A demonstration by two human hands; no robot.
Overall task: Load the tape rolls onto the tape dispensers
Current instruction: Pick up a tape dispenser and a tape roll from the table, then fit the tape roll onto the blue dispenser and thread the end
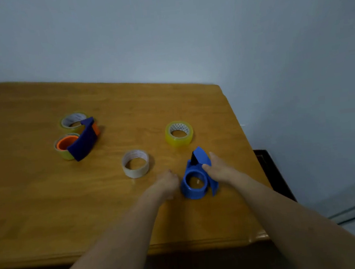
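Note:
A bright blue tape dispenser [194,183] lies on the wooden table [49,199] at the right; its round core shows no roll on it. My right hand [218,169] grips its curved handle from the right. My left hand [167,181] sits just left of the dispenser with fingers curled, holding nothing I can see. A whitish tape roll [135,163] lies flat left of my hands. A yellow tape roll [179,133] lies behind the dispenser. At the far left a dark blue dispenser [83,140] with an orange core holds a yellowish roll [65,153].
Another yellowish roll [73,122] lies behind the dark blue dispenser. The table's right edge [248,141] runs close to my right hand, with a grey wall [185,37] behind. A dark object [269,169] stands beyond that edge.

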